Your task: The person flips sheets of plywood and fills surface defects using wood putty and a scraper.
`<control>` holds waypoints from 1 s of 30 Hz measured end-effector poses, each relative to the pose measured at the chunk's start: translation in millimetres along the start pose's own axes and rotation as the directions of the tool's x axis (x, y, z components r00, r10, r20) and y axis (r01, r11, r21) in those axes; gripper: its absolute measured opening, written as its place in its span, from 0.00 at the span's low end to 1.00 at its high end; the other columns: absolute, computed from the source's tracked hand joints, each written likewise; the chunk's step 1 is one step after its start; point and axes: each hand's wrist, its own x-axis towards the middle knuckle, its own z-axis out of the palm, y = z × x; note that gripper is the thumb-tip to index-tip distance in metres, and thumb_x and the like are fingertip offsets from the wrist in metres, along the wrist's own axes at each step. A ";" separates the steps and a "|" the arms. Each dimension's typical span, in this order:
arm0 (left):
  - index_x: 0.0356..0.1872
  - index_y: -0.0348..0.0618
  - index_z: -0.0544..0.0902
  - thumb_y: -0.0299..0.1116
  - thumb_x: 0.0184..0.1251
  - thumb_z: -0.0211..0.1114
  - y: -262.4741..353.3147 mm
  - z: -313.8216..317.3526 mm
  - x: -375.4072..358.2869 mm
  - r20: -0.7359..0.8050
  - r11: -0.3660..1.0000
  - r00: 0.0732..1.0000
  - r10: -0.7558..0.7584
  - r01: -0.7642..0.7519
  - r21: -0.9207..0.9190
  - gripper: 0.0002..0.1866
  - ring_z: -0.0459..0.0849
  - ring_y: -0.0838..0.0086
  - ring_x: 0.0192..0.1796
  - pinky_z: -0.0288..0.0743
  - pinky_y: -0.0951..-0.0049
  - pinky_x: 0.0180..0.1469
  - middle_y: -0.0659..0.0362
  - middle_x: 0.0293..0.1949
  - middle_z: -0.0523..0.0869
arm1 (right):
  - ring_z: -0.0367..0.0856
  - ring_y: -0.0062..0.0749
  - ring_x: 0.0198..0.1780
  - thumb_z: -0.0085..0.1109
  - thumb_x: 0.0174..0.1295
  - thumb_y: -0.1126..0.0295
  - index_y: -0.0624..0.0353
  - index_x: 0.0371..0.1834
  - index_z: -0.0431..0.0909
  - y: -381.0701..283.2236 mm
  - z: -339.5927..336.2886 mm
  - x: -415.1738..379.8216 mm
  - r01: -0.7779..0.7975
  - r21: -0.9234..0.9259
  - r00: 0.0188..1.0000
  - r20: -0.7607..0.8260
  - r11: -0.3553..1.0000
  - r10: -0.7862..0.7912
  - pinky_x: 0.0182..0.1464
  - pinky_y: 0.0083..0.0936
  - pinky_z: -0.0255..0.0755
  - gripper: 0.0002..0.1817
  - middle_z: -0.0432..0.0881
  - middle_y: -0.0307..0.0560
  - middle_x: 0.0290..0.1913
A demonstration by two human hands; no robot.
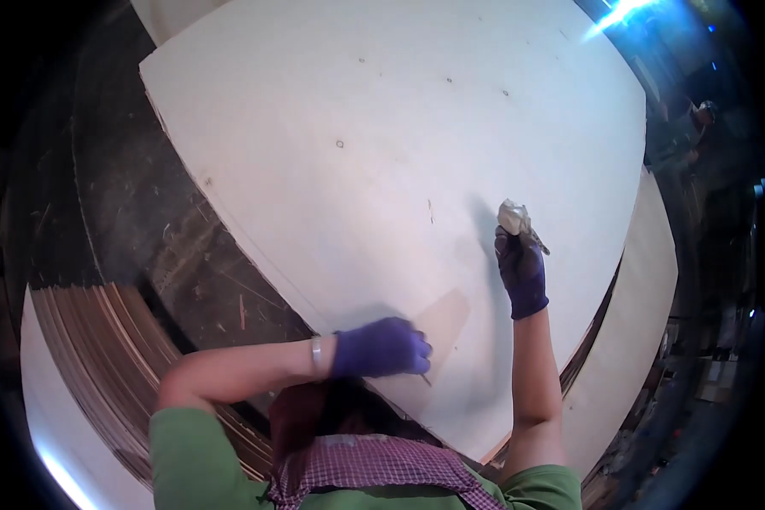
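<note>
A large pale wood sheet [382, 187] with several small knots spreads out in front of me. My left hand [382, 348], in a purple glove, is closed in a fist low over its near part. A thin, narrow tip [426, 380] shows below the fist; what it belongs to is hidden. Beside that fist lies a tan, straight-edged patch [442, 321] on the sheet's surface. Farther out to the right, my gloved right hand [521, 270] is closed around a whitish lump [512, 216], with a thin dark edge sticking out at its right side.
Stacked thin brown sheets [102, 357] stand at the lower left. Dark, scuffed floor [110, 187] runs along the left side. Another pale board [633, 314] lies lower at the right. A person [697, 127] is in the dim area at the upper right, near a bright light.
</note>
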 end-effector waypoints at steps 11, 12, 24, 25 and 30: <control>0.44 0.38 0.77 0.27 0.67 0.58 -164.8 -185.3 -82.4 -0.927 0.556 0.287 -0.242 0.824 0.110 0.07 0.83 0.62 0.38 0.76 0.64 0.38 0.52 0.36 0.84 | 0.81 0.30 0.50 0.60 0.62 0.72 0.62 0.44 0.84 36.1 63.1 20.6 0.199 -0.762 0.979 0.126 0.616 -0.160 0.52 0.25 0.75 0.10 0.86 0.45 0.43; 0.44 0.39 0.77 0.27 0.66 0.58 -164.2 -180.1 -82.9 -0.897 0.516 0.355 -0.263 0.838 0.180 0.08 0.83 0.59 0.39 0.76 0.61 0.40 0.51 0.36 0.83 | 0.81 0.30 0.50 0.60 0.62 0.72 0.62 0.44 0.84 37.1 62.9 28.9 0.193 -0.763 0.980 0.123 0.617 -0.155 0.52 0.25 0.75 0.10 0.86 0.45 0.43; 0.42 0.41 0.78 0.28 0.64 0.60 -170.8 -176.4 -80.7 -0.804 0.370 0.508 -0.309 0.843 0.390 0.07 0.80 0.51 0.38 0.76 0.57 0.40 0.48 0.35 0.80 | 0.77 0.44 0.43 0.61 0.52 0.74 0.48 0.42 0.85 26.9 75.3 5.2 0.594 -0.778 0.786 0.615 -0.204 -0.056 0.44 0.36 0.73 0.14 0.81 0.46 0.34; 0.41 0.41 0.78 0.28 0.63 0.60 -171.8 -178.0 -82.3 -0.792 0.390 0.532 -0.300 0.826 0.407 0.07 0.80 0.52 0.38 0.75 0.57 0.40 0.48 0.35 0.80 | 0.77 0.46 0.43 0.60 0.52 0.73 0.49 0.43 0.84 26.3 61.6 -18.9 0.601 -0.773 0.788 0.616 -0.201 -0.014 0.44 0.37 0.73 0.14 0.80 0.48 0.33; 0.38 0.42 0.80 0.28 0.62 0.61 -166.3 -185.6 -69.6 -0.779 0.473 0.555 -0.292 0.792 0.387 0.05 0.80 0.53 0.36 0.74 0.58 0.38 0.49 0.31 0.79 | 0.83 0.36 0.43 0.70 0.50 0.70 0.68 0.40 0.81 0.2 -38.7 -169.1 -0.345 -0.630 0.931 -0.135 0.696 0.340 0.48 0.31 0.77 0.16 0.84 0.49 0.43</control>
